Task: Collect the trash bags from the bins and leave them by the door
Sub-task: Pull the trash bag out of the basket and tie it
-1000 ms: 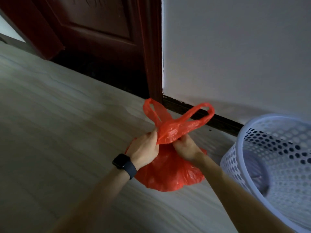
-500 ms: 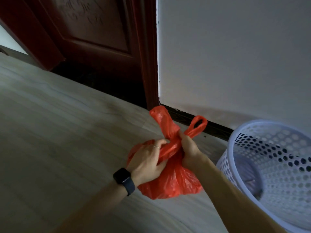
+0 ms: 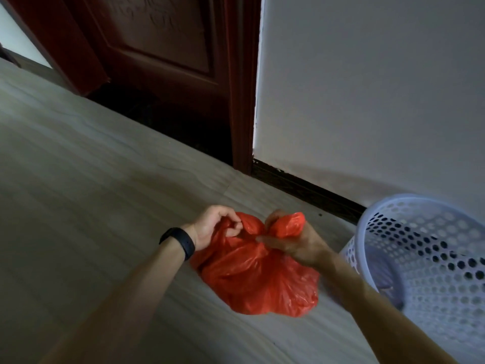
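Note:
A full red plastic trash bag [image 3: 258,279] sits on the pale wood-grain floor in front of me. My left hand [image 3: 212,224], with a dark watch on its wrist, grips one bag handle at the bag's top left. My right hand [image 3: 291,239] grips the other handle, bunched in its curled fingers at the top right. The two handles cross between my hands. A white perforated plastic bin [image 3: 425,261] stands tilted in view just right of the bag. The dark red wooden door [image 3: 162,56] is beyond the bag, upper left.
A white wall [image 3: 367,88] with a dark skirting board [image 3: 307,190] runs behind the bag and the bin. The door's frame [image 3: 242,95] meets the wall straight ahead. Pale floor [image 3: 78,193] stretches to the left.
The raised handle loops have been pulled down and drawn in between my hands. Both hands have dropped lower onto the bag's top, and the bag now looks flatter and wider.

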